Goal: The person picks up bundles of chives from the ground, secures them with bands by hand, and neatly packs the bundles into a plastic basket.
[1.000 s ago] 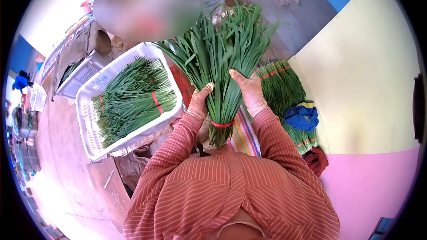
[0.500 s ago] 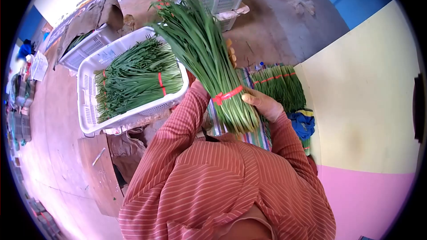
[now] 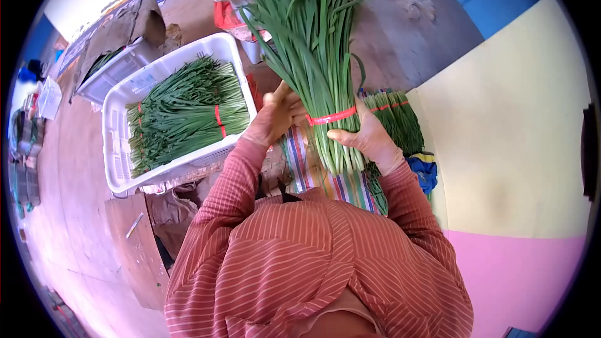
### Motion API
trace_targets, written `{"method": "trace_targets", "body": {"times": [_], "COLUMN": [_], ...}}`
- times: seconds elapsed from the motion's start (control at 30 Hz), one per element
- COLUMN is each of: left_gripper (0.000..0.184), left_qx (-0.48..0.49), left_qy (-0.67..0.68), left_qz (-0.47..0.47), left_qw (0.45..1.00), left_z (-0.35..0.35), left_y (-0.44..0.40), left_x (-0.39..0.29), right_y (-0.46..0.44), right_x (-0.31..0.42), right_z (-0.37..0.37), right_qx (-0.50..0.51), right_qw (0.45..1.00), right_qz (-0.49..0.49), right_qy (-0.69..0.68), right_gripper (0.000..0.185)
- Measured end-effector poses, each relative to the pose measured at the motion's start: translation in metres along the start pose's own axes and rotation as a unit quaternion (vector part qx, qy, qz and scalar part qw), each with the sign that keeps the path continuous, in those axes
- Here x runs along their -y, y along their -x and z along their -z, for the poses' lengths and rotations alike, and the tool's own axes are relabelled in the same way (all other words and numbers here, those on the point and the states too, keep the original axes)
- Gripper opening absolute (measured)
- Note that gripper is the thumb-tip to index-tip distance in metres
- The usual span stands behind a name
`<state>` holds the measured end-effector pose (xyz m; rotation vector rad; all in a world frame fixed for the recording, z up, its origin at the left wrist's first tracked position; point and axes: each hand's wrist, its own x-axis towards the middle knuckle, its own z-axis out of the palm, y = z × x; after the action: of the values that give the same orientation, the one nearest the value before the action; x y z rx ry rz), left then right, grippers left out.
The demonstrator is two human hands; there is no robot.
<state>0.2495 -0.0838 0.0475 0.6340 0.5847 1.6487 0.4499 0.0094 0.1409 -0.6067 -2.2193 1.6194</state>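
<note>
A person in a striped shirt (image 3: 300,244) is holding a bunch (image 3: 316,56) of long greens upright at twelve o'clock from the chest, above a striped mat (image 3: 300,166). The right hand (image 3: 374,139) is grasping the stems (image 3: 341,156), its thumb pressing across them just below the red band (image 3: 332,116), its other fingers running behind, mostly hidden. The left hand (image 3: 270,117) is hovering at the band's nine o'clock side with fingers spread and gripping nothing; whether it is touching the leaves is not showing clearly.

Good handling is probably depending on a firm, gentle hold on the pale stems, bearing the weight without bruising. The left hand is best cupping its side lightly, so that the fanning tops are not flopping over. Neither thumb is best pushing on the band, as it could be sliding and loosening the bundle.

At ten o'clock, a white crate (image 3: 116,131) is holding more banded greens (image 3: 188,112); at one o'clock, stacked bunches (image 3: 404,131) are lying near a blue cloth (image 3: 424,174).
</note>
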Motion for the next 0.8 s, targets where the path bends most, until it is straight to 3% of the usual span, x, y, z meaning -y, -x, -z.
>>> {"method": "trace_targets", "body": {"times": [0.03,0.1,0.17,0.3,0.37,0.5,0.53,0.57,0.63,0.67,0.77,0.8], "left_gripper": [0.076,0.069,0.057,0.048,0.045,0.044,0.046,0.048,0.047,0.041,0.034,0.034], "left_qx": [-0.046,-0.025,-0.095,-0.132,-0.139,-0.137,-0.14,-0.143,-0.155,-0.146,-0.12,-0.089], "left_qy": [0.003,0.109,0.133,0.142,0.156,0.16,0.151,0.141,0.137,0.154,0.207,0.221], "left_qz": [-0.059,-0.061,-0.066,-0.055,-0.04,0.0,0.016,0.032,0.008,0.009,0.012,0.006], "left_qw": [0.997,0.992,0.984,0.979,0.977,0.978,0.978,0.979,0.978,0.977,0.971,0.971], "left_z": [-0.019,0.013,0.001,0.0,-0.001,0.013,0.018,0.022,0.006,0.008,0.025,0.027], "left_y": [-0.004,-0.023,-0.021,-0.004,0.003,0.011,0.013,0.015,0.02,0.023,0.028,0.029], "left_x": [-0.003,0.021,0.018,0.025,0.03,0.052,0.059,0.066,0.058,0.055,0.059,0.059], "right_y": [-0.002,-0.001,0.004,0.006,-0.002,-0.03,-0.034,-0.036,-0.038,-0.036,-0.029,-0.025], "right_x": [-0.007,-0.014,-0.038,-0.045,-0.042,-0.032,-0.029,-0.033,-0.048,-0.054,-0.037,-0.014], "right_z": [-0.005,-0.018,-0.026,-0.025,-0.025,-0.035,-0.039,-0.039,-0.039,-0.04,-0.045,-0.039], "right_qx": [-0.019,0.009,-0.018,0.029,0.016,-0.045,-0.076,-0.078,-0.144,-0.172,-0.149,-0.131], "right_qw": [0.998,0.995,0.975,0.974,0.989,0.998,0.997,0.996,0.983,0.981,0.982,0.985], "right_qz": [0.045,0.051,0.027,-0.005,0.0,0.038,0.029,0.029,-0.089,-0.077,-0.06,-0.094], "right_qy": [0.046,0.085,0.221,0.223,0.15,-0.004,-0.01,-0.011,-0.074,-0.046,-0.101,0.063], "right_gripper": [0.093,0.109,0.115,0.115,0.115,0.092,0.069,0.069,0.053,0.046,0.049,0.056]}}
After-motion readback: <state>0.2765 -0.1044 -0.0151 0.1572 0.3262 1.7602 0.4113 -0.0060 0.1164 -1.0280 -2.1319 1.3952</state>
